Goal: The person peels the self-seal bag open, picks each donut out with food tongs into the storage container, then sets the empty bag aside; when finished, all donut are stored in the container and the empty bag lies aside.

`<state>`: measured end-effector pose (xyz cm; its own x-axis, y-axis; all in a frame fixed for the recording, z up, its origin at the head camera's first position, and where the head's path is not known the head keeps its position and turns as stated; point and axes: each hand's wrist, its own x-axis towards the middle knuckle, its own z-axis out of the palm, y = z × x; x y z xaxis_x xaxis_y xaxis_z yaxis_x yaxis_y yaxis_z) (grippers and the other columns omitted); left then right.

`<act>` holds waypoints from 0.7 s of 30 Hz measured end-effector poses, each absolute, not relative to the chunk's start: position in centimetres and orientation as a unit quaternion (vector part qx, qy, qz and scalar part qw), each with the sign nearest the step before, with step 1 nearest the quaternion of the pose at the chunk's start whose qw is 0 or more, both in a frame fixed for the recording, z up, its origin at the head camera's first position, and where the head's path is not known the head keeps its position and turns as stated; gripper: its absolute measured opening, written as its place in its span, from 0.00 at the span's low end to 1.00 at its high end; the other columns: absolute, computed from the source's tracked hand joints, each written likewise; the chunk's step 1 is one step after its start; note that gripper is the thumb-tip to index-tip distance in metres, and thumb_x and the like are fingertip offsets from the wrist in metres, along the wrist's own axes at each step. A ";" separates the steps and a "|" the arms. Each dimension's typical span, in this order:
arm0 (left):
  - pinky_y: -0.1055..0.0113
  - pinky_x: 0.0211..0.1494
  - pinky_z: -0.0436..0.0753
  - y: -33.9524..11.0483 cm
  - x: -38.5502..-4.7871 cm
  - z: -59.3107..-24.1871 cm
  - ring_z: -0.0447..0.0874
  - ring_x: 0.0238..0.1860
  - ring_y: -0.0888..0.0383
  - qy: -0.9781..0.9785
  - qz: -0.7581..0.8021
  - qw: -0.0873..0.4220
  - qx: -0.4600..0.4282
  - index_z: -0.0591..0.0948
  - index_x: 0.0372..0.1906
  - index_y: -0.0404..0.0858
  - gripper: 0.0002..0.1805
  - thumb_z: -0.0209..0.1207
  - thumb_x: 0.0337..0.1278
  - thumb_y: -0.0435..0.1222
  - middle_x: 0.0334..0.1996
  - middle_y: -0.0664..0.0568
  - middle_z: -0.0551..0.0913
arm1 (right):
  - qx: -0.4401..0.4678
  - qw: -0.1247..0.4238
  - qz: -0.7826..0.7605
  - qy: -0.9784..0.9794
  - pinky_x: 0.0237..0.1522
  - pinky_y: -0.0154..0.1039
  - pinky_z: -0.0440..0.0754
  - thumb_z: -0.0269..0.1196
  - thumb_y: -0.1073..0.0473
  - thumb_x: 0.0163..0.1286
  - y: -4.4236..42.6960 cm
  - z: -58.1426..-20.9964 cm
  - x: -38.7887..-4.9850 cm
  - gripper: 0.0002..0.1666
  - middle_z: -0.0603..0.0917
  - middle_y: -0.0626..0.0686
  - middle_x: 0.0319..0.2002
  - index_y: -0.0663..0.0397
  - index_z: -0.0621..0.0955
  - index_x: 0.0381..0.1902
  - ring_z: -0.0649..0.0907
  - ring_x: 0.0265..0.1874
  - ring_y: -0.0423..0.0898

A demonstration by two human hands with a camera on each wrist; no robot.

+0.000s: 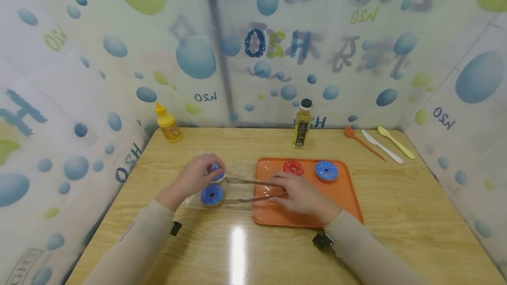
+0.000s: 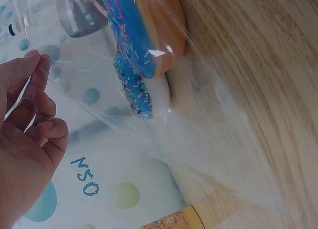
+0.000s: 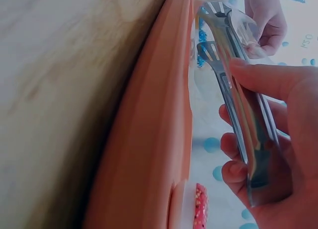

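Observation:
My left hand pinches the edge of a clear plastic bag between thumb and forefinger, lifting it off the table. Two doughnuts show through the film: a blue-iced one with pink sprinkles and, behind it, a second blue doughnut on a white base. In my right hand are metal tongs, gripped with the thumb on one arm and fingers on the other. The tongs' arms are spread, their slotted tips pointing left towards the doughnuts, with nothing between them.
Under my right hand lies an orange tray bearing a red doughnut and a blue doughnut. A yellow squeeze bottle and an oil bottle stand behind. Red spoon, white knife and yellow spoon lie back right.

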<state>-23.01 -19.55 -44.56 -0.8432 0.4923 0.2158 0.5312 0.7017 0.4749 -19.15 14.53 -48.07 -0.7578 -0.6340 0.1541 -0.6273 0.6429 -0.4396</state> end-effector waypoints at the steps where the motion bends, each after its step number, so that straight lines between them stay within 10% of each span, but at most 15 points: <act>1: 0.66 0.36 0.76 -19.6 -23.0 -44.6 0.73 0.32 0.62 -0.922 -0.270 0.035 -0.277 0.86 0.42 0.47 0.03 0.66 0.68 0.35 0.37 0.61 0.84 | -0.351 0.014 -0.243 0.904 0.53 0.43 0.85 0.70 0.46 0.70 14.3 -48.1 -19.3 0.28 0.82 0.44 0.59 0.36 0.81 0.67 0.83 0.52 0.41; 21: 0.66 0.36 0.75 -19.4 -22.8 -44.5 0.72 0.31 0.63 -0.919 -0.271 0.035 -0.284 0.87 0.42 0.43 0.03 0.66 0.68 0.35 0.37 0.60 0.85 | -0.385 0.057 -0.270 0.881 0.48 0.36 0.83 0.67 0.47 0.73 12.2 -48.6 -20.7 0.29 0.80 0.44 0.57 0.40 0.79 0.70 0.81 0.47 0.42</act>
<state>-22.76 -19.36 -44.53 -0.8365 0.5023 0.2191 0.5407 0.6918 0.4786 -20.68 12.19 -48.64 -0.6976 -0.7084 0.1076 -0.6473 0.5586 -0.5187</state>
